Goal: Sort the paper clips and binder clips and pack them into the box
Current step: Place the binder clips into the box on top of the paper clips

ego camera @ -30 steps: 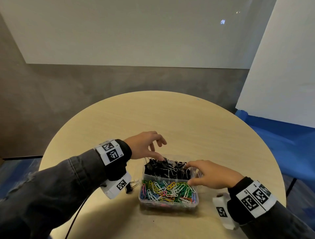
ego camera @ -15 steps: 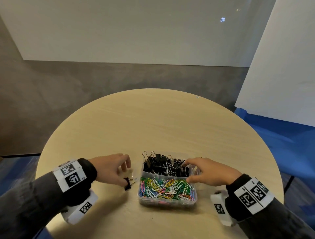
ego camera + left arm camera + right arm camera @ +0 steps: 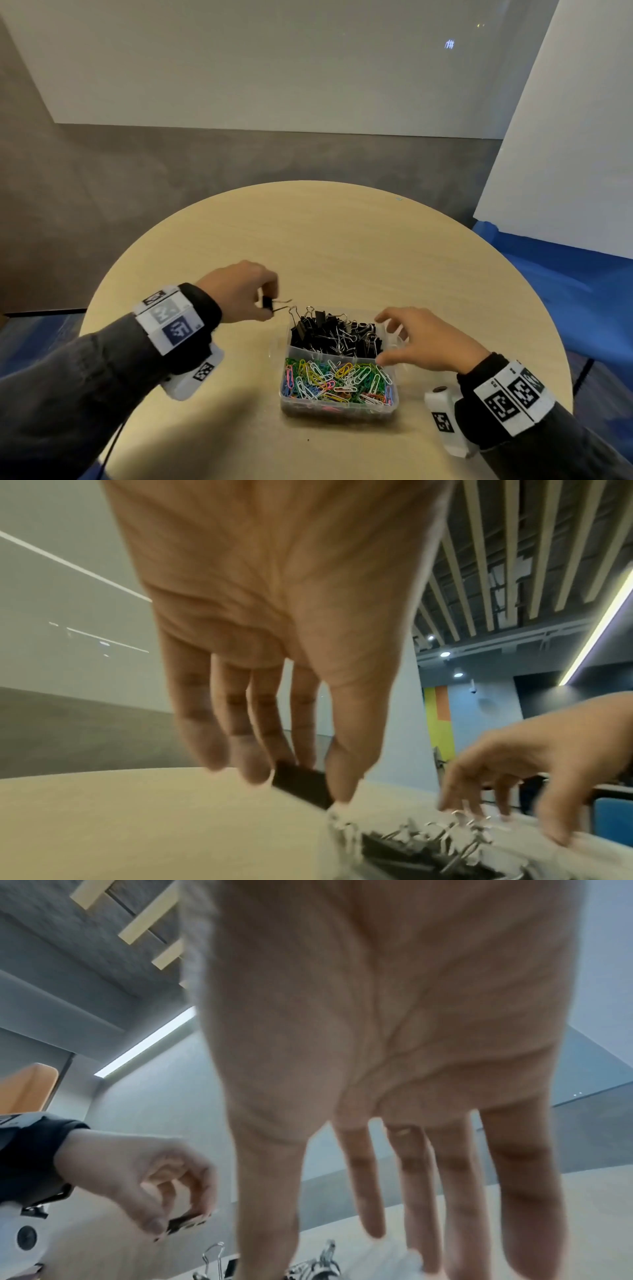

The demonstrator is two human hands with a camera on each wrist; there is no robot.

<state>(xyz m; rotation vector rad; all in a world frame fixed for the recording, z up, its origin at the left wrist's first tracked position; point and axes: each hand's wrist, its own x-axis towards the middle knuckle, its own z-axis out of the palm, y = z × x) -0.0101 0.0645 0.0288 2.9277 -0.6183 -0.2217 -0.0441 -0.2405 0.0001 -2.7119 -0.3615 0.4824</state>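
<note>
A clear plastic box (image 3: 339, 407) stands on the round table. Its far compartment holds black binder clips (image 3: 334, 334); its near compartment holds coloured paper clips (image 3: 337, 380). My left hand (image 3: 265, 303) hovers just left of the box's far corner and pinches a black binder clip (image 3: 268, 303) (image 3: 301, 785) (image 3: 185, 1223) between thumb and fingers, its wire handles pointing toward the box. My right hand (image 3: 416, 337) (image 3: 394, 1191) rests on the box's right rim with its fingers spread and nearly straight, holding nothing.
The light wooden round table (image 3: 342, 246) spreads beyond the box. A grey wall stands behind it, a white panel (image 3: 565, 154) leans at the right, and blue floor (image 3: 565, 274) shows past the right edge.
My left hand picked the binder clip off the table left of the box and lifted it up toward the far compartment. The right hand stayed on the rim.
</note>
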